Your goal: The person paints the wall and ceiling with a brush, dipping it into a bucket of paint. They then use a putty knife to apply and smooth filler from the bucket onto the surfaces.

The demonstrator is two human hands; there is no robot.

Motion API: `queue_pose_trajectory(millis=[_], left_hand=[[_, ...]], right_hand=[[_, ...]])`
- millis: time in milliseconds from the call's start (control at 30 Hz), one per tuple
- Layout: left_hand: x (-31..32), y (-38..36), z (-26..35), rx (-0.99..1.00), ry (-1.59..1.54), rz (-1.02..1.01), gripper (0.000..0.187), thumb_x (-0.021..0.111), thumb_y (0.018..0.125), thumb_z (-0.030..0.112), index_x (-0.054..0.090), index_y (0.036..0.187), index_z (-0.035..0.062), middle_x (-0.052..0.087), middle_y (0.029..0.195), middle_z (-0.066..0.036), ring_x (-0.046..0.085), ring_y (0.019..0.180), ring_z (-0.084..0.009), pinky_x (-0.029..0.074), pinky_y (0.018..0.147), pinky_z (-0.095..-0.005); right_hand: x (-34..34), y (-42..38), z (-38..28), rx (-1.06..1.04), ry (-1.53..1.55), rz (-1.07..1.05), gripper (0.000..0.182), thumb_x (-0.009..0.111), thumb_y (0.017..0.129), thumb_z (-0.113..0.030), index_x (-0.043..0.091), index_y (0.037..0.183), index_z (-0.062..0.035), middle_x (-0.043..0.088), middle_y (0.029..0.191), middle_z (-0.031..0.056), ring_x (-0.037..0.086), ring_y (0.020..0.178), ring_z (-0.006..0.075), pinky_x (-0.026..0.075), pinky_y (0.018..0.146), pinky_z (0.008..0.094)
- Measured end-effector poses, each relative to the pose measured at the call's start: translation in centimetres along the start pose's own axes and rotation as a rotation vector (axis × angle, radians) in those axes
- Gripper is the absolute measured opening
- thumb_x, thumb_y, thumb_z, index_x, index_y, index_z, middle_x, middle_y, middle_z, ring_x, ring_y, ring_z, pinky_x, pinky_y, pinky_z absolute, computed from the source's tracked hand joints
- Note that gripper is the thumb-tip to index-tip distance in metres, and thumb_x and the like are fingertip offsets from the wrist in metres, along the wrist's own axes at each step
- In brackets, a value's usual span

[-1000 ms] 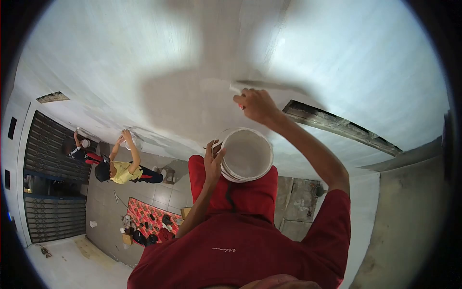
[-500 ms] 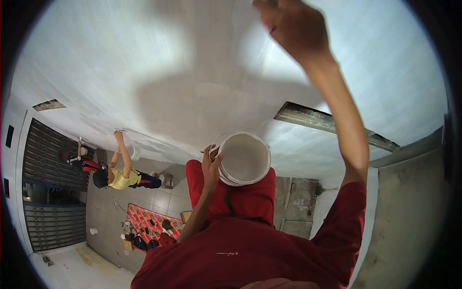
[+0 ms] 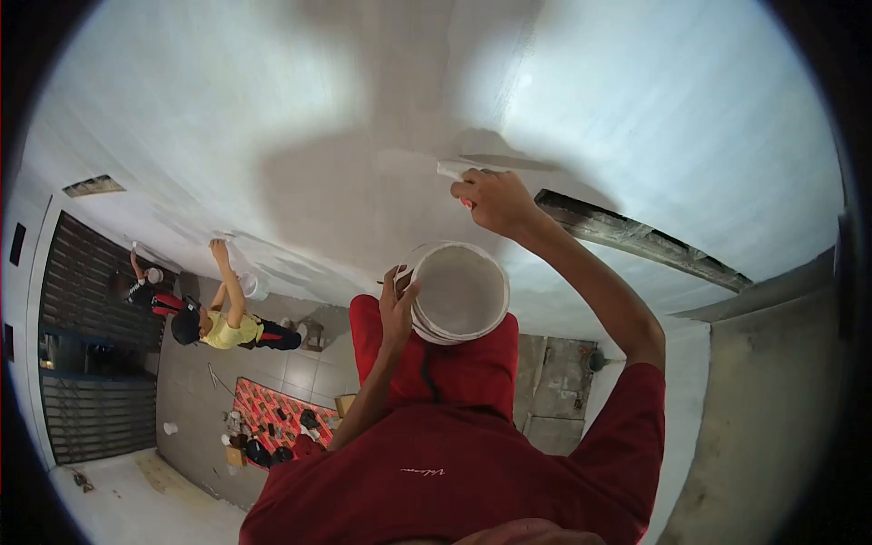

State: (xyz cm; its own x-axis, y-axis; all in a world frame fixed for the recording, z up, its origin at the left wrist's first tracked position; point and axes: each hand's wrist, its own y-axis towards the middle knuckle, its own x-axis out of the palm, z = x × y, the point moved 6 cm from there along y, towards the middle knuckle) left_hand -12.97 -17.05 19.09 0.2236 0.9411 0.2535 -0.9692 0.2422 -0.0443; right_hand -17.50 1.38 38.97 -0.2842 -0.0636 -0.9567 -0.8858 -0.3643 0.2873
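Note:
My left hand is closed on the rim and side of a white bucket, held in front of my thighs. The bucket's mouth faces me and its inside looks pale grey. Higher up, my right hand grips a putty knife with a whitish, smeared blade. A bit of red shows by the fingers; most of the handle is hidden in the hand. The blade lies at the pale wall, close to its own shadow.
A recessed slot cuts into the wall to the right. On the left, a person in a yellow top reaches to the wall, with another person beyond. A red patterned mat with several items lies on the floor near a metal gate.
My right hand has come down the wall from the top of the view, and the putty knife's blade now shows. My left hand still holds the bucket in nearly the same place.

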Motion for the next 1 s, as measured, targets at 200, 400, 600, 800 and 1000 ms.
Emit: queue_pose_trajectory(millis=[200,400,600,800,1000], left_hand=[[0.9,2.7,0.2,0.142,0.021,0.012,0.053,0.06,0.09,0.017,0.037,0.132,-0.0044,0.052,0.126,-0.023,0.052,0.116,-0.0272,0.042,0.095,-0.0353],[-0.4,2.4,0.2,0.042,-0.024,0.013,0.051,0.059,0.089,0.014,0.037,0.131,-0.0055,0.055,0.122,-0.024,0.054,0.114,-0.0275,0.043,0.094,-0.0354],[-0.1,2.0,2.4,-0.03,0.079,0.022,0.049,0.059,0.09,0.015,0.039,0.13,-0.0053,0.058,0.119,-0.026,0.057,0.11,-0.027,0.043,0.094,-0.0345],[-0.2,2.3,2.0,0.064,0.07,0.025,0.049,0.058,0.09,0.017,0.039,0.13,-0.0038,0.059,0.117,-0.024,0.056,0.11,-0.0257,0.042,0.094,-0.0338],[-0.5,2.2,1.6,-0.011,0.066,0.022,0.051,0.06,0.09,0.02,0.039,0.13,-0.0046,0.059,0.115,-0.023,0.056,0.108,-0.0247,0.042,0.094,-0.0336]], right_hand=[[-11.7,1.5,1.7,-0.064,-0.147,0.496,0.018,0.066,0.071,-0.007,0.066,0.088,-0.0132,0.062,0.104,0.0113,0.066,0.084,0.0256,0.055,0.064,0.038],[-14.5,3.0,0.9,-0.041,-0.355,0.638,0.022,0.068,0.067,-0.011,0.063,0.088,-0.013,0.055,0.12,0.0195,0.062,0.103,0.0316,0.057,0.066,0.0351],[-0.4,0.9,0.9,-0.104,-0.329,0.413,0.019,0.069,0.068,-0.014,0.057,0.081,-0.0059,0.055,0.115,0.0286,0.061,0.104,0.0368,0.056,0.074,0.0381],[2.0,-2.9,2.0,-0.005,0.209,0.176,0.019,0.065,0.071,-0.007,0.065,0.09,-0.0101,0.061,0.117,0.0132,0.063,0.1,0.0266,0.055,0.074,0.0363],[-4.5,-6.1,0.1,0.12,0.676,0.395,0.012,0.066,0.076,0.0,0.067,0.088,-0.0026,0.069,0.089,0.0095,0.068,0.082,0.0217,0.052,0.07,0.03]])
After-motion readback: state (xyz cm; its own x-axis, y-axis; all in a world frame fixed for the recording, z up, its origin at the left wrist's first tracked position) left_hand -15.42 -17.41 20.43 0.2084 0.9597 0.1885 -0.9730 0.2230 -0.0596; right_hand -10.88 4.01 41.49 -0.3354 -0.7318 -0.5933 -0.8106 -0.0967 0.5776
